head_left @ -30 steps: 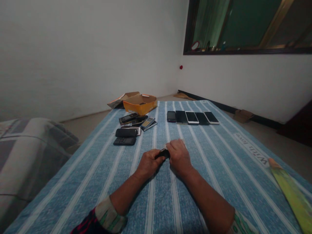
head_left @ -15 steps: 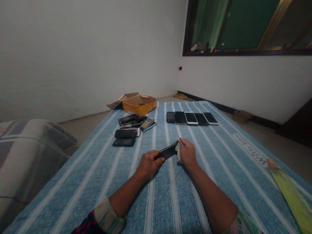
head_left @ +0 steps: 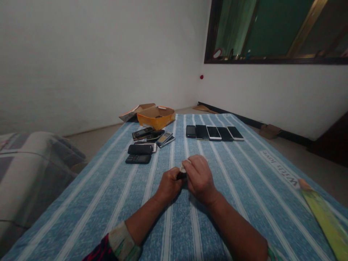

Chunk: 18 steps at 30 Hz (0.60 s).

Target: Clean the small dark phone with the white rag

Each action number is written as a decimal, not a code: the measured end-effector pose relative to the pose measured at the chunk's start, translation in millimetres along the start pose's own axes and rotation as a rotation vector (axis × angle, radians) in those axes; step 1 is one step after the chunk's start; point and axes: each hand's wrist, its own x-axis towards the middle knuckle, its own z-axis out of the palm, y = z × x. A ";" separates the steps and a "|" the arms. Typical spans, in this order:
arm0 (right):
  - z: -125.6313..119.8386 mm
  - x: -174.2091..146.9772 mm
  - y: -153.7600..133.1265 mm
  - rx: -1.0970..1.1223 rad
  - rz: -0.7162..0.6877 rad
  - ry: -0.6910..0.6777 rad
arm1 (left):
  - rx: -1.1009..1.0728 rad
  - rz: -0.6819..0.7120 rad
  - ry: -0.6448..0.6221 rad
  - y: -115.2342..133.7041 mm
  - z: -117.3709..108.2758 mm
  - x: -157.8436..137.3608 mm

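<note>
My left hand (head_left: pixel 170 185) is closed around one end of a dark mobile phone (head_left: pixel 181 175), most of which is hidden behind my fingers. Against the phone, my right hand (head_left: pixel 199 177) pinches a whitish cloth (head_left: pixel 185 166); only a small part of it shows. Both hands meet above the middle of the striped blue cloth (head_left: pixel 179 224) on the table. Beyond my left hand lie a black keypad phone (head_left: pixel 138 159) and a dark rounded case (head_left: pixel 140 149), with a loose pile of older phones (head_left: pixel 164 138) behind them.
A row of several phones (head_left: pixel 214 132) lies at the far right of the table. Behind the phone pile stands an open orange box (head_left: pixel 156 119). A yellow-green object (head_left: pixel 323 217) rests along the right edge. Left of the table is a fabric-covered piece (head_left: pixel 35 174).
My right hand has moved left with the cloth, along the phone to my left hand. The phone's screen, visible before, is now mostly covered.
</note>
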 end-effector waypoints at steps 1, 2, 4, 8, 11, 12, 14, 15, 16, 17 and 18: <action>0.0 1.0 -2.9 -0.016 -0.025 -0.014 | 0.043 0.016 -0.007 1.0 0.1 -0.5; 0.2 1.5 -4.8 -0.024 -0.039 -0.024 | 0.108 0.023 -0.009 2.0 0.1 -1.0; 1.0 1.6 -5.9 -0.030 -0.049 -0.031 | 0.273 0.013 -0.008 4.1 -0.1 -2.2; 2.6 0.6 -4.8 -0.036 -0.042 -0.067 | 0.449 -0.015 -0.036 7.3 -1.3 -4.1; 4.1 0.7 -7.2 -0.019 -0.054 -0.097 | 0.470 0.014 -0.044 7.6 -4.1 -5.5; 4.6 0.9 -8.6 -0.010 -0.063 -0.101 | 0.461 0.029 -0.042 7.2 -5.8 -6.2; 5.6 1.5 -11.7 0.004 -0.082 -0.101 | 0.404 0.063 -0.027 6.3 -10.6 -7.7; 5.9 1.9 -13.0 0.007 -0.094 -0.099 | 0.352 0.087 -0.018 6.1 -13.6 -8.4; 6.1 2.3 -14.0 0.009 -0.103 -0.096 | 0.287 0.118 -0.007 6.1 -16.8 -8.9; 6.2 2.7 -14.7 0.010 -0.110 -0.092 | 0.214 0.155 0.003 6.5 -20.0 -9.1; 6.1 3.1 -15.0 0.011 -0.114 -0.085 | 0.141 0.196 0.007 7.2 -23.1 -9.1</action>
